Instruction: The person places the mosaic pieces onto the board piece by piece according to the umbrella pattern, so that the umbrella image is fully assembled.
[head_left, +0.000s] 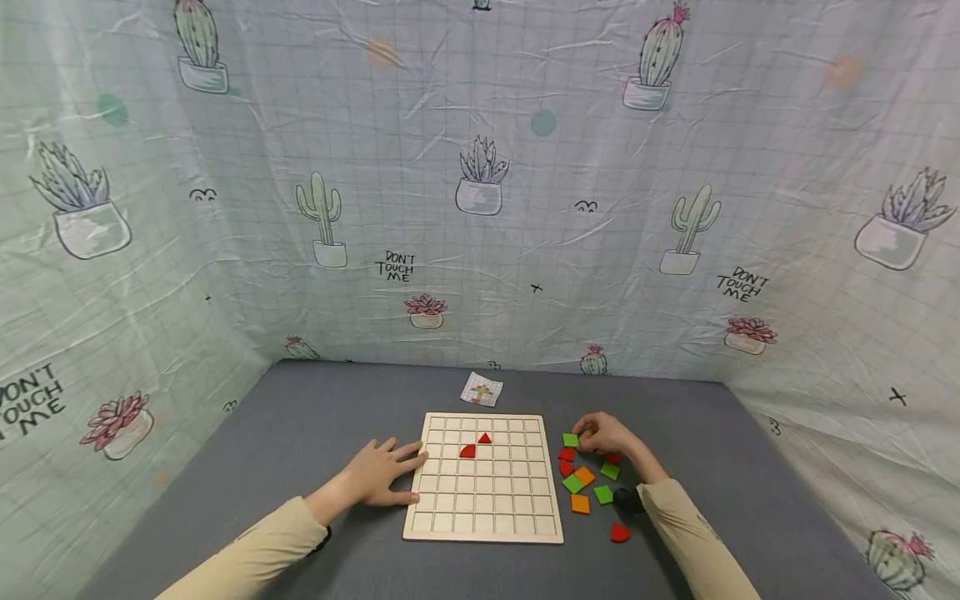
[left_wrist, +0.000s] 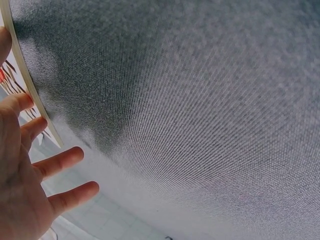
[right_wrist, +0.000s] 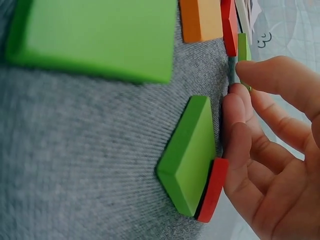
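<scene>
A pale wooden board (head_left: pixel 476 502) with a grid of square recesses lies in front of me. One red triangle (head_left: pixel 485 438) and a red quarter-round tile (head_left: pixel 468 452) sit in its upper cells. My left hand (head_left: pixel 382 473) rests along the board's left edge with fingers spread, some fingertips at the rim in the left wrist view. Right of the board, my right hand (head_left: pixel 604 435) has curled fingers and pinches a green square tile (head_left: pixel 571 440) at its right side. In the right wrist view, thumb and finger overlap that green tile (right_wrist: pixel 243 47).
Several loose tiles lie right of the board, among them an orange square (head_left: pixel 581 504), a green square (head_left: pixel 603 495) and a red rounded piece (head_left: pixel 620 533). A small picture card (head_left: pixel 482 389) lies behind the board. A patterned curtain (head_left: pixel 480 250) encloses the grey table (head_left: pixel 337 408).
</scene>
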